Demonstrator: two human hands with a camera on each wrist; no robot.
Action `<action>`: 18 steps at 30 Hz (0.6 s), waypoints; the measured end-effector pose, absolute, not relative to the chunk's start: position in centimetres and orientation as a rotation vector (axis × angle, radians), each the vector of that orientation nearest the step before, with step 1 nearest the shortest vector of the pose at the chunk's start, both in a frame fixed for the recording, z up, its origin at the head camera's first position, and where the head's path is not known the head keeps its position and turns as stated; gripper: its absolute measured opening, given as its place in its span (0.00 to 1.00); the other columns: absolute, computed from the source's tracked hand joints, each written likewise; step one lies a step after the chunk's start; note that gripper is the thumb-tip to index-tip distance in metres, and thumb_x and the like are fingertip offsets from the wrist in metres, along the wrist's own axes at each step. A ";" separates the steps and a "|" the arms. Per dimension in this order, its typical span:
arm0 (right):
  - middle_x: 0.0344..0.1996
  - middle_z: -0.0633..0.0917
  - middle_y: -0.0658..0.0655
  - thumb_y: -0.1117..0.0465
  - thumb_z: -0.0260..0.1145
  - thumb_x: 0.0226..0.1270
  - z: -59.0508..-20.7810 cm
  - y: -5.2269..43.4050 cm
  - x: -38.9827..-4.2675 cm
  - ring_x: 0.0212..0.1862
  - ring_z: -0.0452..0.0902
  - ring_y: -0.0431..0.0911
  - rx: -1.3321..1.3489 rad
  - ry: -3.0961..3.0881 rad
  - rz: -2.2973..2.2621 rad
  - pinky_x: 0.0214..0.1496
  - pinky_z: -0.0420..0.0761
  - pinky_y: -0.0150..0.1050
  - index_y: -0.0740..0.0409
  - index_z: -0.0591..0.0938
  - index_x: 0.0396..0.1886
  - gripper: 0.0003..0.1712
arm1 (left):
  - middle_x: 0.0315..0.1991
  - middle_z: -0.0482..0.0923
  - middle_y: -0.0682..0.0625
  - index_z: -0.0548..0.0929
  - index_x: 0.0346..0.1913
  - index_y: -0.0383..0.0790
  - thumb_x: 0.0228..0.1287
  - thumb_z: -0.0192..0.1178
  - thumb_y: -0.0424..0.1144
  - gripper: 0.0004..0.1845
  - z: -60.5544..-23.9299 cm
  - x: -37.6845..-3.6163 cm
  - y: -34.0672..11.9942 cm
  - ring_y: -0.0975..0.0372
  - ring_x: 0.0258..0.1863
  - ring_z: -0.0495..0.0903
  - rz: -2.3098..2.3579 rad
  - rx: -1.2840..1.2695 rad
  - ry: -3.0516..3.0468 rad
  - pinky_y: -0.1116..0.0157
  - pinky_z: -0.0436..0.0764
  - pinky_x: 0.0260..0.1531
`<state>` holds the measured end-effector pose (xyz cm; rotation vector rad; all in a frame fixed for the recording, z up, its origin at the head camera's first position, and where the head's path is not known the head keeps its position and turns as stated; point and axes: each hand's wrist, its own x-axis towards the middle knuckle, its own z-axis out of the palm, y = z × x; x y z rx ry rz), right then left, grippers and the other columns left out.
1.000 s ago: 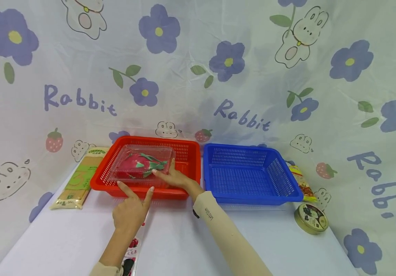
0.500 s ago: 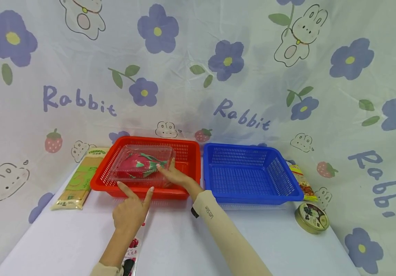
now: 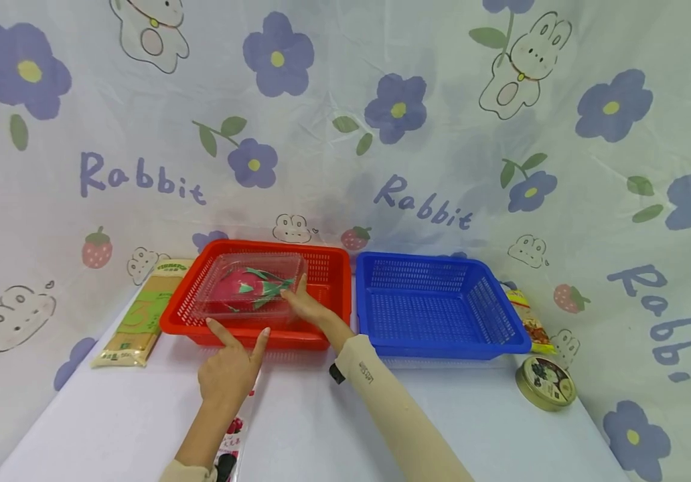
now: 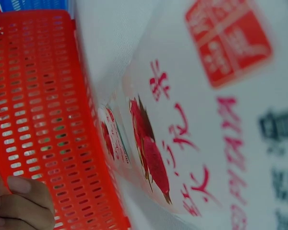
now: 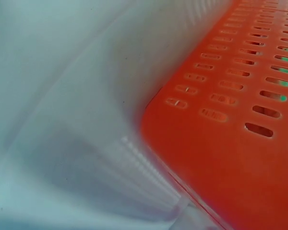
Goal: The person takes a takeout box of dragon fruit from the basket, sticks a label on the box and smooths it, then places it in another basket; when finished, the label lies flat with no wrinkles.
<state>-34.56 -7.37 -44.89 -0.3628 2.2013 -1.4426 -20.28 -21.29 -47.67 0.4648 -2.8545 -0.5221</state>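
A clear plastic box (image 3: pixel 261 258) with a dragon fruit (image 3: pixel 234 286) showing through it sits tilted in the red basket (image 3: pixel 335 258). My right hand (image 3: pixel 312 309) reaches over the front rim to the box's right front corner, its thumb over the lid edge and a finger along the side. At the basket's front rim, my left hand (image 3: pixel 229 368) has index finger and thumb stretched out and spread apart, nothing between them. Its other fingers (image 4: pixel 24 203) bend beside the basket's perforated wall (image 4: pixel 53 124) in the left wrist view. The right wrist view shows only the basket's corner (image 5: pixel 206 153).
A blue basket (image 3: pixel 414 321) stands just right of the red one. Beyond it are a colourful snack bag (image 3: pixel 529 321) and a round tin (image 3: pixel 546 383). A noodle pack (image 3: pixel 143 311) lies left. Under my left forearm is a package printed with dragon fruit (image 4: pixel 153 158).
My right thumb has slid rightward across the lid toward the box's corner. The box and baskets keep their places, and my left hand has hardly moved.
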 end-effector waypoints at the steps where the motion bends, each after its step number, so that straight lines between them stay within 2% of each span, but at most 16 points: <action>1: 0.65 0.74 0.68 0.44 0.47 0.79 -44.9 -7.4 -34.5 0.54 0.82 0.60 -0.351 2.192 -1.455 0.77 0.54 0.57 0.56 0.23 0.77 0.51 | 0.07 0.66 0.47 0.30 0.72 0.17 0.66 0.30 0.77 0.63 -47.7 -20.3 -21.3 0.57 0.06 0.64 -0.520 0.464 -2.857 0.66 0.62 0.08; 7: 0.70 0.69 0.69 0.47 0.48 0.78 -45.0 -7.6 -34.7 0.52 0.81 0.65 -0.285 2.120 -1.560 0.77 0.55 0.54 0.55 0.24 0.77 0.50 | 0.07 0.66 0.47 0.30 0.72 0.17 0.66 0.32 0.76 0.63 -47.7 -20.3 -21.2 0.57 0.06 0.63 -0.522 0.465 -2.856 0.66 0.62 0.08; 9: 0.72 0.65 0.68 0.48 0.49 0.78 -45.0 -7.7 -34.8 0.59 0.76 0.64 -0.264 2.115 -1.579 0.78 0.54 0.53 0.54 0.25 0.78 0.50 | 0.07 0.66 0.47 0.30 0.72 0.17 0.66 0.32 0.76 0.63 -47.7 -20.2 -21.2 0.57 0.07 0.64 -0.526 0.464 -2.857 0.66 0.62 0.08; 13: 0.75 0.61 0.66 0.48 0.49 0.77 -45.0 -7.8 -34.7 0.67 0.69 0.61 -0.248 2.140 -1.576 0.79 0.52 0.52 0.53 0.26 0.79 0.49 | 0.07 0.66 0.47 0.29 0.72 0.17 0.67 0.33 0.76 0.62 -47.7 -20.2 -21.3 0.57 0.07 0.64 -0.524 0.457 -2.855 0.66 0.62 0.08; 18: 0.69 0.71 0.68 0.50 0.50 0.77 -45.0 -7.9 -34.7 0.59 0.75 0.63 -0.235 2.153 -1.589 0.77 0.57 0.51 0.53 0.28 0.79 0.49 | 0.07 0.66 0.47 0.30 0.72 0.17 0.68 0.36 0.75 0.62 -47.7 -20.2 -21.3 0.57 0.07 0.64 -0.526 0.458 -2.850 0.66 0.62 0.08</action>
